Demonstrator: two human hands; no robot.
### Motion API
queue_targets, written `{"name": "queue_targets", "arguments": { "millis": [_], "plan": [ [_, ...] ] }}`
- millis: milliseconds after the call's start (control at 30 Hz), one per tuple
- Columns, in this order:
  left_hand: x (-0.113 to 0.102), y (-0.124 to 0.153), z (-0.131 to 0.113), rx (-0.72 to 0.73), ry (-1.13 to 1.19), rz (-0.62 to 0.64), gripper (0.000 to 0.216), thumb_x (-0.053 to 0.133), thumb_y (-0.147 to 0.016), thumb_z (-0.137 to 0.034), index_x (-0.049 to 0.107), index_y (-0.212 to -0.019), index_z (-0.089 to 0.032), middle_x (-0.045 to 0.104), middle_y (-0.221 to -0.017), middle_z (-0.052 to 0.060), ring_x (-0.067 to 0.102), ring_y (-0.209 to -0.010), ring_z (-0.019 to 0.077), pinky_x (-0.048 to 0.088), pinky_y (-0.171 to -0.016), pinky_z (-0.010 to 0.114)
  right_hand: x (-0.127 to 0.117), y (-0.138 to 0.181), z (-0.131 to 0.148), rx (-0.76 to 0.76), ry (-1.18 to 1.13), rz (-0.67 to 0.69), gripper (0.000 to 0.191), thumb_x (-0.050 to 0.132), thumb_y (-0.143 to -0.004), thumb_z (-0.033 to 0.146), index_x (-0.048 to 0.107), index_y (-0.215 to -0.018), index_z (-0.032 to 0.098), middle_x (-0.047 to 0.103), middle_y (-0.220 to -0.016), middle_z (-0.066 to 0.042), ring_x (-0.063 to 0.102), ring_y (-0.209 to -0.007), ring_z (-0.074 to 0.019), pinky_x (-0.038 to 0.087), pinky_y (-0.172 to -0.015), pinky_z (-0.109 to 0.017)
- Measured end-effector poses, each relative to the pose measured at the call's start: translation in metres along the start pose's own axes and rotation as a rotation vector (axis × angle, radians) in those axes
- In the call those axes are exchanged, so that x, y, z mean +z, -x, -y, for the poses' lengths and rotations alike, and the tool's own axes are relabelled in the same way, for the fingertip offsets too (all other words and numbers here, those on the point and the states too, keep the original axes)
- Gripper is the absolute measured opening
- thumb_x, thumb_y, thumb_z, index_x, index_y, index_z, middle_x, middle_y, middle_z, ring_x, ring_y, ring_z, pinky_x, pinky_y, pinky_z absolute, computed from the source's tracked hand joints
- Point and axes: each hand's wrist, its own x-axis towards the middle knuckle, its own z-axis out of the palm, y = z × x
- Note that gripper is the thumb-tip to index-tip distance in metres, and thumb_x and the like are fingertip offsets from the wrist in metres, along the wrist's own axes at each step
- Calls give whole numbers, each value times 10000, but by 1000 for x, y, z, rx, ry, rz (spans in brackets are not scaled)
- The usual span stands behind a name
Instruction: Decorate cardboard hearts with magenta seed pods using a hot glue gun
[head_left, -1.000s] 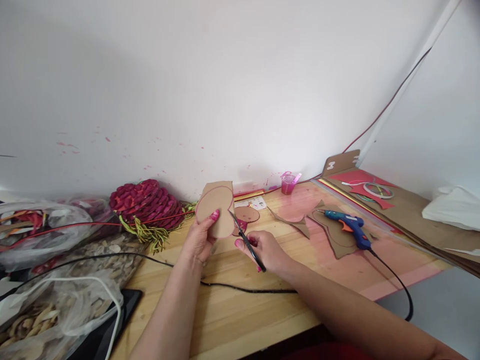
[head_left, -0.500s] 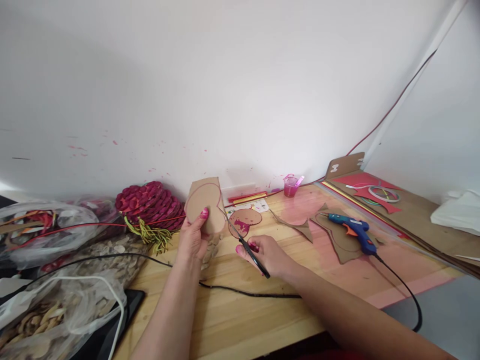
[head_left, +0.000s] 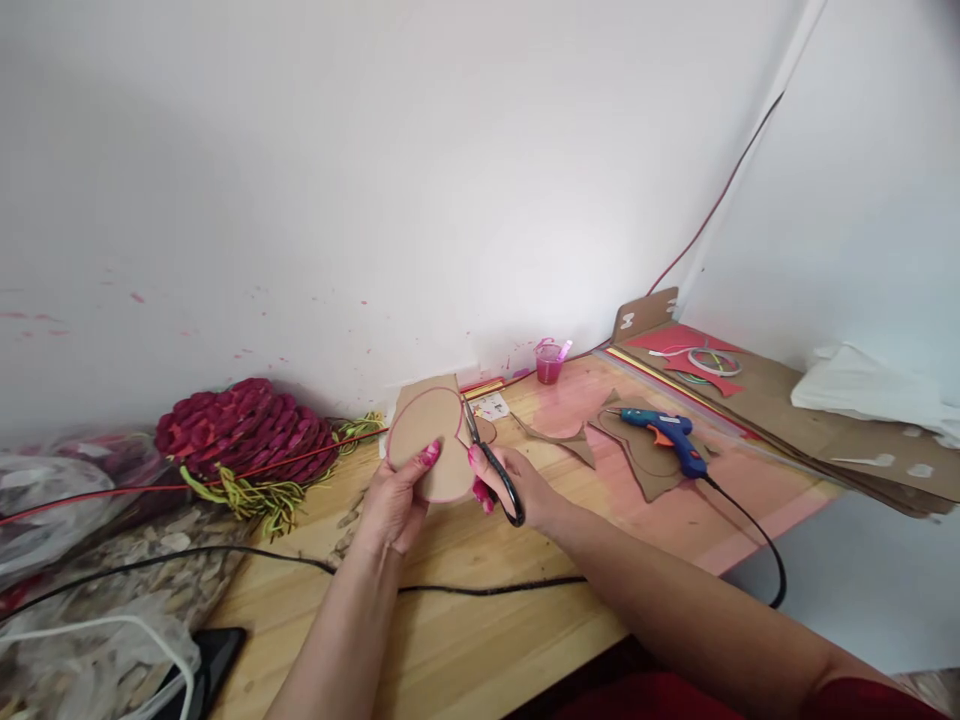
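A piece of brown cardboard with a rounded outline drawn in reddish pink is pinched in my left hand, thumb on its face. My right hand grips black-handled scissors. Their blades point up and away, lying along the right edge of the cardboard. Whether the blades are parted cannot be made out. Behind the scissors, a cut cardboard shape on the table is mostly hidden.
A blue hot glue gun lies on cardboard scraps at right, its black cord trailing off the edge. A cup of pink liquid stands by the wall. Left are a magenta layered piece with yellow-green yarn and plastic bags. A black cable crosses the table.
The scissors have swung more upright and moved up against the cardboard's right edge. The cardboard has shifted slightly right and turned. The whole view has moved a little to the right.
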Motion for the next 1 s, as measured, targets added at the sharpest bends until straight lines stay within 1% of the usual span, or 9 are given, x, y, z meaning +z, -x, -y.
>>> {"name": "queue_targets", "arguments": {
  "millis": [133, 233, 333, 400, 500, 700, 800, 1000],
  "plan": [
    [2, 1, 1, -23, -15, -7, 527, 842, -620, -89, 700, -1122, -165, 764, -1063, 99, 746, -870, 204, 609, -778, 270, -2, -2, -1, -4, -12, 0, 434, 524, -910, 582, 471, -691, 212, 478, -509, 47, 472, -427, -105, 375, -439, -241],
    [2, 3, 1, -26, -35, 10, 581, 856, -606, -106, 687, -1157, -174, 759, -1083, 102, 745, -899, 226, 611, -782, 284, -4, -3, -4, -24, -22, -8, 401, 552, -906, 550, 458, -704, 216, 438, -511, 59, 446, -431, -100, 368, -440, -240],
    [2, 3, 0, -30, -52, 13, 604, 862, -601, -114, 680, -1172, -183, 760, -1075, 101, 744, -896, 232, 614, -781, 298, -6, -4, -5, -35, 9, 1, 398, 549, -910, 541, 457, -707, 212, 452, -527, 52, 466, -453, -102, 361, -449, -239],
    [2, 4, 0, -29, -62, 6, 618, 868, -589, -109, 678, -1173, -180, 757, -1081, 106, 744, -890, 231, 614, -790, 311, -6, -3, -4, -15, 19, 6, 399, 546, -909, 551, 468, -719, 208, 464, -527, 49, 474, -451, -104, 354, -442, -237],
    [2, 4, 1, -11, -63, -16, 615, 876, -576, -106, 681, -1157, -167, 753, -1093, 114, 743, -870, 217, 609, -809, 314, -6, -2, -2, 8, 4, 3, 404, 543, -902, 572, 475, -747, 206, 453, -523, 57, 444, -426, -96, 337, -414, -226],
    [8, 8, 5, 35, -51, -37, 598, 869, -588, -101, 677, -1149, -181, 749, -1102, 99, 736, -837, 179, 605, -800, 289, -5, -3, -5, 92, -80, -23, 463, 565, -856, 639, 445, -720, 213, 411, -477, 80, 407, -377, -82, 334, -359, -199],
    [10, 9, 6, 46, -42, -31, 604, 862, -600, -101, 669, -1164, -200, 742, -1124, 93, 736, -881, 195, 607, -800, 294, -4, -3, -6, 96, -111, -32, 477, 572, -847, 653, 445, -708, 215, 410, -465, 80, 398, -371, -80, 326, -348, -195],
    [11, 9, 7, 37, -19, -37, 579, 844, -621, -71, 668, -1158, -199, 738, -1135, 97, 735, -918, 202, 592, -866, 317, -6, -2, -3, 81, -106, -30, 515, 563, -842, 685, 438, -678, 213, 401, -462, 75, 385, -381, -73, 307, -356, -192]
  ]
}}
